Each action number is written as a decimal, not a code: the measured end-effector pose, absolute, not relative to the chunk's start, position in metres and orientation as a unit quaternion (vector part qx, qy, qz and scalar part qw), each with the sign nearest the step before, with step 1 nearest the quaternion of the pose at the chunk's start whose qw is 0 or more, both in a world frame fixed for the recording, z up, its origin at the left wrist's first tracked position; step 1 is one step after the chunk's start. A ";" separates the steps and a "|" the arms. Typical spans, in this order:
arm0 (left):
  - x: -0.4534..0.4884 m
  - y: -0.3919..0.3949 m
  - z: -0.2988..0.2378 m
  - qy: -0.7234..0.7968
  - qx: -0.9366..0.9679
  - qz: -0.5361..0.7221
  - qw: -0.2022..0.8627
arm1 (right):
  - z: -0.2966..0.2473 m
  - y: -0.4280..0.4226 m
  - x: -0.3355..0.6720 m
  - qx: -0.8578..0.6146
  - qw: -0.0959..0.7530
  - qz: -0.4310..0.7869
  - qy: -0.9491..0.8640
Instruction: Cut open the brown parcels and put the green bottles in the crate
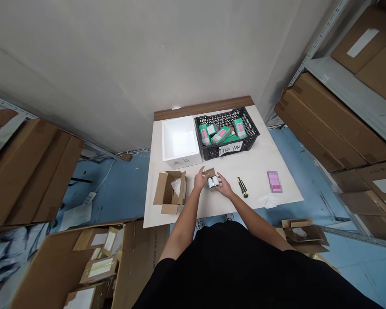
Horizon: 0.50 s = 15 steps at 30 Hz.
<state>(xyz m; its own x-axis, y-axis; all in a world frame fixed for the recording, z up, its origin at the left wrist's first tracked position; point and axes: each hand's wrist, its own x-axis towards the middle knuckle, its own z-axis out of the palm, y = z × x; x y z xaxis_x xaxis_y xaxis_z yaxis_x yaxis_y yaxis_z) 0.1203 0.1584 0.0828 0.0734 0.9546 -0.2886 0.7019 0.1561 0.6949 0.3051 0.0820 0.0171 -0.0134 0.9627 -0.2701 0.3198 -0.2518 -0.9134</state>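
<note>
Between my two hands, over the near middle of the table, is a small white and green box (213, 182) with a brown cardboard flap at its top. My left hand (200, 179) grips it from the left and my right hand (224, 186) from the right; both are closed on it. What lies inside cannot be made out. To the left stands an open cardboard carton (168, 194) with white wrapping inside. A yellow and black utility knife (243, 187) lies on the table right of my right hand.
Behind my hands are a white foam box (182, 161) and a black plastic crate (212, 151) holding several green and pink boxes. A blurred pink item (274, 181) and clear plastic (269, 200) lie at right on the table (257, 171). Cartons fill shelves on both sides.
</note>
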 end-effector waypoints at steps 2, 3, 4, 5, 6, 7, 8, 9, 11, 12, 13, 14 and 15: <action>0.128 0.160 0.083 0.703 0.604 0.175 0.332 | 0.025 0.081 0.300 -0.640 0.321 0.472 -0.514; 0.131 0.158 0.083 0.717 0.601 0.174 0.308 | 0.028 0.082 0.297 -0.651 0.315 0.462 -0.513; 0.133 0.156 0.083 0.723 0.603 0.169 0.292 | 0.032 0.082 0.295 -0.663 0.306 0.451 -0.513; 0.134 0.153 0.083 0.719 0.611 0.161 0.289 | 0.035 0.083 0.292 -0.675 0.297 0.439 -0.514; 0.135 0.150 0.082 0.707 0.624 0.150 0.298 | 0.037 0.084 0.290 -0.684 0.290 0.426 -0.517; 0.135 0.147 0.081 0.688 0.638 0.140 0.315 | 0.039 0.085 0.288 -0.690 0.287 0.414 -0.520; 0.134 0.143 0.080 0.667 0.652 0.132 0.335 | 0.041 0.086 0.286 -0.694 0.290 0.400 -0.523; 0.133 0.140 0.078 0.647 0.663 0.128 0.354 | 0.042 0.087 0.285 -0.698 0.298 0.389 -0.522; 0.131 0.134 0.074 0.618 0.674 0.138 0.381 | 0.043 0.087 0.283 -0.704 0.316 0.376 -0.513; 0.130 0.133 0.072 0.610 0.673 0.149 0.390 | 0.043 0.086 0.283 -0.707 0.322 0.377 -0.505; 0.129 0.131 0.070 0.604 0.671 0.162 0.398 | 0.043 0.085 0.284 -0.709 0.324 0.381 -0.498; 0.128 0.130 0.068 0.597 0.670 0.174 0.405 | 0.043 0.084 0.285 -0.709 0.323 0.386 -0.494; 0.127 0.130 0.067 0.591 0.671 0.183 0.409 | 0.043 0.082 0.287 -0.708 0.323 0.389 -0.493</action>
<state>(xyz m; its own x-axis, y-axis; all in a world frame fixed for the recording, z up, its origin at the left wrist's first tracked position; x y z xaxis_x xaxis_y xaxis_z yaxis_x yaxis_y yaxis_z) 0.1274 0.1297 0.0668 0.2341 0.9428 -0.2375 0.6432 0.0330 0.7650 0.2866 0.0824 0.0431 0.2114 0.9496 -0.2313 0.4475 -0.3044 -0.8409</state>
